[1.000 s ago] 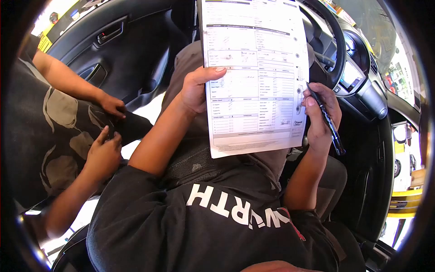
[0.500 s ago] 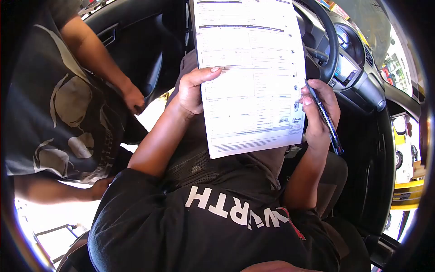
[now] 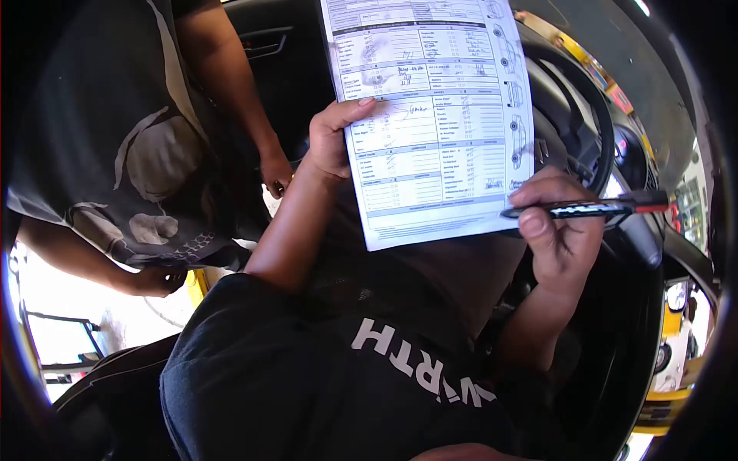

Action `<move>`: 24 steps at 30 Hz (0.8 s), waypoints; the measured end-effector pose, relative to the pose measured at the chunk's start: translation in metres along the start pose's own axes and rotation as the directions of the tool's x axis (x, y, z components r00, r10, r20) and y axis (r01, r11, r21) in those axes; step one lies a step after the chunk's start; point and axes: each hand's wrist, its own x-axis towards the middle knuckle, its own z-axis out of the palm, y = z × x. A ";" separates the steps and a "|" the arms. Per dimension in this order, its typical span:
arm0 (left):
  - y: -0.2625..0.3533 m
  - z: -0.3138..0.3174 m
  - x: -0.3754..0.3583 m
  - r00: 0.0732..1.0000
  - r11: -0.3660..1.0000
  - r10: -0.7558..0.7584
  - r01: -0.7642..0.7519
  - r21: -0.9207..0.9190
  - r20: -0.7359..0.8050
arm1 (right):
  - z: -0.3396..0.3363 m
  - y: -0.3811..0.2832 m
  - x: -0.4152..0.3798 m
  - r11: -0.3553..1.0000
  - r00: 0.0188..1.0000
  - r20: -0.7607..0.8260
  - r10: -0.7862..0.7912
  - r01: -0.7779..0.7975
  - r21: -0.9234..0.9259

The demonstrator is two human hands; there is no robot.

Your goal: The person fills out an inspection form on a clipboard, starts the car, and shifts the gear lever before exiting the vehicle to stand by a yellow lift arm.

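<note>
My left hand (image 3: 338, 138) grips a printed form (image 3: 438, 138) by its left edge, thumb on top and fingers behind the sheet. Small checkboxes, handwriting and car outlines cover the paper, which is held up above my lap. At its lower right, my right hand (image 3: 557, 227) is closed round a dark pen (image 3: 592, 208) with a red mark near its far end. The pen lies nearly level, with its tip over the bottom right part of the form.
Behind the form is a steering wheel (image 3: 603, 115) with the dashboard at right. A person in a dark printed shirt (image 3: 154, 146) stands close on my left, one hand (image 3: 277, 169) near the car door (image 3: 265, 46). Yellow equipment (image 3: 665, 407) shows outside at right.
The pen has swung from pointing steeply downward to nearly level, its tip now over the form. My right hand has moved down and turned. The view has shifted, and the print reads more clearly.
</note>
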 end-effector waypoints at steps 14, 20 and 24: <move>-0.026 0.025 0.021 0.997 0.988 -0.069 0.071 -0.134 0.022 | 0.024 0.051 0.038 0.997 0.997 0.021 -0.079 0.080 -0.024; -0.021 0.048 0.009 0.992 0.993 -0.091 0.085 -0.079 -0.082 | 0.028 0.062 0.023 0.985 1.000 0.004 -0.022 0.021 0.172; -0.028 0.055 0.010 0.989 0.997 -0.075 0.075 -0.001 -0.130 | 0.026 0.062 0.023 0.998 0.999 0.018 -0.039 0.039 0.040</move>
